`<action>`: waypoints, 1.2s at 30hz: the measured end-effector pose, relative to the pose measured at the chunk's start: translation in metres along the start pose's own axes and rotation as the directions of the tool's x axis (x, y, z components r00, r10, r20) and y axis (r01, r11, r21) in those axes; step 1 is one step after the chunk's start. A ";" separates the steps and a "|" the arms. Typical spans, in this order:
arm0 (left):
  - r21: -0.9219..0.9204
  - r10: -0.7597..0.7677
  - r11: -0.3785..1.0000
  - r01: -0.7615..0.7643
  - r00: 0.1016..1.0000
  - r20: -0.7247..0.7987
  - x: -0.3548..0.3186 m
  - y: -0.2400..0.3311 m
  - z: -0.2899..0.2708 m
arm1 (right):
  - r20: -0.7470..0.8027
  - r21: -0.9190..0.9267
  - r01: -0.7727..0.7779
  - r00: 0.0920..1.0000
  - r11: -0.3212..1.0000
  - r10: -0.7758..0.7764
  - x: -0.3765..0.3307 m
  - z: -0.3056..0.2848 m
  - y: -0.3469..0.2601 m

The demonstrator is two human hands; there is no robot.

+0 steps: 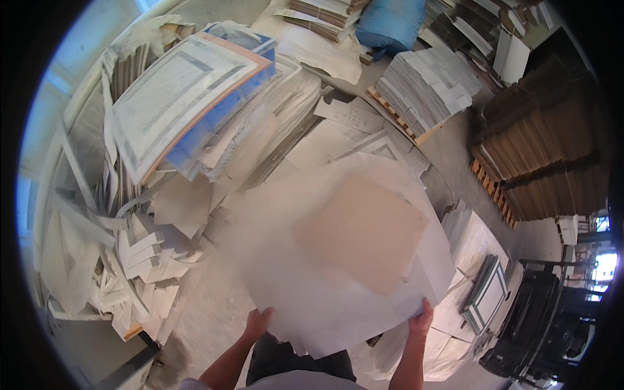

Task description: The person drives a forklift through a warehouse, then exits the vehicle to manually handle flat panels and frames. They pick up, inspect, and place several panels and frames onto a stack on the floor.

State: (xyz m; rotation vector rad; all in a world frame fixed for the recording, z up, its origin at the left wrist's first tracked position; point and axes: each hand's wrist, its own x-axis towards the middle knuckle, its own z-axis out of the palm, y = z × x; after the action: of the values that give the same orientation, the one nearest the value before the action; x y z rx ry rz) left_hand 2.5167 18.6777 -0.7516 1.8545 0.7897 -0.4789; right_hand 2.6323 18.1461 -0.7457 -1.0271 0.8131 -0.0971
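Note:
A large whitish sheet [279, 260], paper or thin board by its look, spreads out in front of my body at waist height. Its near left edge is gripped by my left hand [260, 322], the fingers hidden under it. On the near right edge my right hand [421, 318] is closed, thumb on top. Lying on the sheet, or part of it, is a tan square piece [367, 231]; I cannot tell which. The far edge of the sheet is blurred and covers part of a pile of flat boards [318, 146] behind it.
Scrap cardboard [146, 250] lies heaped at left, below a tall stack of framed white panels [188, 84]. Further back stand a blue sack [390, 26] and a pallet of grey-white sheets [426, 84]. Brown cardboard stacks [539, 130] and a black forklift-like machine [539, 318] are at right.

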 end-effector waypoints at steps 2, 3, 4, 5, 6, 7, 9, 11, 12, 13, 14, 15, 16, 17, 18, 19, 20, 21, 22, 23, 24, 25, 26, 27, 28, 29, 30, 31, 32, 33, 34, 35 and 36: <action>0.078 0.028 0.996 -0.033 0.998 0.064 -0.004 0.024 0.012 | 0.031 0.089 -0.011 0.999 0.996 0.008 -0.024 -0.002 -0.044; 0.062 0.043 0.997 -0.047 0.997 0.062 -0.009 0.034 0.018 | 0.071 0.066 0.052 0.996 0.997 -0.056 -0.031 0.000 -0.061; 0.044 0.061 0.997 -0.063 0.996 0.059 -0.012 0.044 0.024 | 0.083 0.061 0.110 0.990 0.992 -0.115 -0.037 0.003 -0.078; 0.024 0.080 0.996 -0.082 0.994 0.068 -0.015 0.054 0.027 | 0.125 0.069 0.173 0.976 0.983 -0.180 -0.044 0.005 -0.092; 0.030 0.087 0.996 -0.090 0.993 0.075 -0.017 0.062 0.028 | 0.095 0.053 0.189 0.976 0.980 -0.194 -0.051 0.008 -0.107; 0.030 0.101 0.994 -0.104 0.990 0.094 -0.018 0.070 0.028 | 0.096 0.050 0.214 0.971 0.976 -0.218 -0.057 0.012 -0.120; 0.011 0.131 0.991 -0.133 0.986 0.104 -0.019 0.087 0.025 | 0.112 0.045 0.275 0.954 0.960 -0.278 -0.062 0.024 -0.141; -0.014 0.150 0.989 -0.149 0.985 0.088 -0.018 0.106 0.019 | 0.146 0.040 0.320 0.935 0.947 -0.322 -0.061 0.035 -0.160; -0.015 0.210 0.978 -0.209 0.976 0.050 -0.016 0.116 0.015 | 0.192 0.060 0.346 0.916 0.936 -0.351 -0.060 0.039 -0.169; 0.000 0.257 0.966 -0.257 0.966 0.031 -0.015 0.126 0.011 | 0.266 0.076 0.362 0.890 0.929 -0.369 -0.058 0.043 -0.180; 0.041 0.296 0.954 -0.297 0.955 0.028 -0.015 0.136 0.007 | 0.244 -0.010 0.435 0.874 0.900 -0.420 -0.056 0.048 -0.190; -0.025 0.256 0.967 -0.255 0.967 0.020 -0.014 0.147 0.003 | 0.259 -0.078 0.507 0.842 0.858 -0.474 -0.056 0.052 -0.200; -0.062 0.210 0.976 -0.208 0.977 0.032 -0.014 0.159 -0.001 | 0.262 -0.161 0.579 0.806 0.799 -0.531 -0.062 0.053 -0.210; -0.096 0.165 0.983 -0.159 0.985 0.054 -0.016 0.169 -0.006 | 0.239 -0.126 0.553 0.823 0.824 -0.516 -0.069 0.055 -0.219; -0.075 0.155 0.986 -0.150 0.986 0.068 -0.017 0.180 -0.010 | 0.211 -0.097 0.536 0.834 0.838 -0.509 -0.074 0.062 -0.232; -0.058 0.151 0.987 -0.147 0.986 0.073 -0.017 0.193 -0.015 | 0.195 -0.106 0.549 0.829 0.829 -0.524 -0.074 0.079 -0.247; -0.036 0.124 0.992 -0.121 0.989 0.084 -0.017 0.205 -0.021 | 0.164 0.035 0.500 0.851 0.865 -0.498 -0.080 0.094 -0.259; -0.050 0.271 0.961 -0.271 0.963 -0.008 -0.020 0.217 -0.027 | 0.199 0.138 0.483 0.842 0.865 -0.502 -0.087 0.112 -0.271; -0.028 0.344 0.938 -0.346 0.938 -0.038 -0.023 0.228 -0.035 | -0.003 0.130 0.456 0.888 0.880 -0.460 -0.092 0.131 -0.286; -0.136 0.358 0.918 -0.372 0.926 -0.119 -0.025 0.240 -0.043 | 0.120 0.178 0.419 0.889 0.890 -0.443 -0.092 0.156 -0.308; -0.219 0.337 0.906 -0.361 0.931 -0.141 -0.021 0.256 -0.055 | 0.091 0.119 0.472 0.871 0.874 -0.483 -0.094 0.181 -0.327; -0.157 0.306 0.927 -0.341 0.929 -0.210 -0.017 0.271 -0.072 | 0.093 0.111 0.515 0.846 0.850 -0.525 -0.093 0.212 -0.343; 0.200 0.536 0.838 -0.508 0.835 -0.127 -0.015 0.280 -0.102 | 0.164 0.135 0.539 0.815 0.831 -0.555 -0.091 0.245 -0.357; 0.447 0.678 0.699 -0.558 0.716 -0.168 -0.007 0.294 -0.128 | 0.245 0.213 0.514 0.795 0.831 -0.555 -0.087 0.284 -0.369; 0.683 0.800 0.508 -0.524 0.580 -0.150 -0.002 0.304 -0.162 | 0.267 0.237 0.489 0.798 0.840 -0.540 -0.083 0.327 -0.380; 0.790 0.853 0.421 -0.446 0.490 -0.178 0.006 0.314 -0.197 | 0.475 0.337 0.420 0.696 0.843 -0.538 -0.079 0.374 -0.383; 0.824 0.825 0.447 -0.348 0.516 -0.229 0.013 0.323 -0.234 | 0.481 0.302 0.433 0.700 0.849 -0.528 -0.076 0.425 -0.387; 0.095 0.592 0.793 -0.602 0.725 -0.353 0.023 0.332 -0.268 | 0.507 0.246 0.432 0.705 0.868 -0.495 -0.076 0.474 -0.387; -0.655 0.236 0.615 -0.439 0.895 -0.378 0.035 0.341 -0.308 | 0.630 0.182 0.562 0.563 0.807 -0.535 -0.081 0.514 -0.377; -0.675 0.280 0.519 -0.524 0.850 -0.446 0.050 0.343 -0.342 | 0.759 -0.016 0.661 0.496 0.750 -0.422 -0.088 0.551 -0.369; -0.720 0.316 0.508 -0.473 0.880 -0.356 0.062 0.346 -0.387 | 0.797 -0.098 0.769 0.440 0.631 -0.413 -0.096 0.575 -0.355; -0.693 0.357 0.499 -0.521 0.852 -0.383 0.080 0.338 -0.424 | 0.798 -0.294 0.948 0.314 0.122 -0.515 -0.106 0.608 -0.338; -0.684 0.397 0.479 -0.550 0.831 -0.390 0.098 0.330 -0.462 | 0.799 -0.402 0.894 0.448 0.196 -0.401 -0.112 0.613 -0.315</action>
State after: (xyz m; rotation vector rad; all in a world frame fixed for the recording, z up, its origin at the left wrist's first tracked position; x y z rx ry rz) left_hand 2.8063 19.0431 -0.4131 1.1802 0.4258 0.3876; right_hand 3.0377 18.4670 -0.2760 -2.1889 -0.3425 -0.2153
